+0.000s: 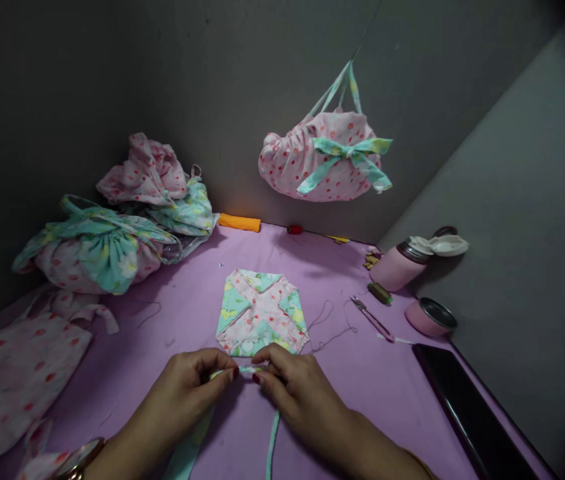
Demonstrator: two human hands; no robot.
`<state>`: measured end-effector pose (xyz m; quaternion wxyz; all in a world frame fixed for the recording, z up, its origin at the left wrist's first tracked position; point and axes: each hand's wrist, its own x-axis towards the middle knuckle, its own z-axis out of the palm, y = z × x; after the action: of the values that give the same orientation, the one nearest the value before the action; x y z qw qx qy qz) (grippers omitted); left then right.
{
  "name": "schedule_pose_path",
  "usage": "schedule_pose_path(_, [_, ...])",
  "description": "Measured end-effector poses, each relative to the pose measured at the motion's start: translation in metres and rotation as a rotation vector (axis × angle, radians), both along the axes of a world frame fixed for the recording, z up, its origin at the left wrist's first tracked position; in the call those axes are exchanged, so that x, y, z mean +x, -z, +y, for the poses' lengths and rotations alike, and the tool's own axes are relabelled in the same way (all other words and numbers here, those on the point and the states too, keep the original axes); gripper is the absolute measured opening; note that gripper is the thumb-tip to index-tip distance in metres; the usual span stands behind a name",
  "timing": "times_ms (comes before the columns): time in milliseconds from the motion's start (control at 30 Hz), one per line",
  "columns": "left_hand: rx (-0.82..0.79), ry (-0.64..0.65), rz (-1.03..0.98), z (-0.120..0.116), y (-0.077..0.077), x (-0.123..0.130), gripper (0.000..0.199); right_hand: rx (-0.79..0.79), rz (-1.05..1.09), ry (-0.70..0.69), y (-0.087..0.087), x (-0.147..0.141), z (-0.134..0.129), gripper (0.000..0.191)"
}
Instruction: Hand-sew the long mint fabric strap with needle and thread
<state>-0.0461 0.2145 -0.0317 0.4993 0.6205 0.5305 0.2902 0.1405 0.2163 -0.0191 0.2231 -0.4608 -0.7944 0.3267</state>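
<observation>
Pinching a mint fabric strip (246, 369) in a narrow grip, left hand (195, 377) and right hand (295, 380) sit close, apparently to tension it, near a patchwork square (263, 312) on the counter (372, 383).

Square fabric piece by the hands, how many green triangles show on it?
4: far triangle, left triangle, right triangle, near triangle, one along each side of the square fabric piece. More could be hidden underneath.
</observation>
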Motion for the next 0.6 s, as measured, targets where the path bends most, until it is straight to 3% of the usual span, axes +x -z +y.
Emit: schedule_pose_path(600, [-0.04,-0.017,-0.069,0.0006,0.0009,0.0017,0.018,0.029,0.014,-0.075,0.0057,-0.0036,-0.0038,0.023])
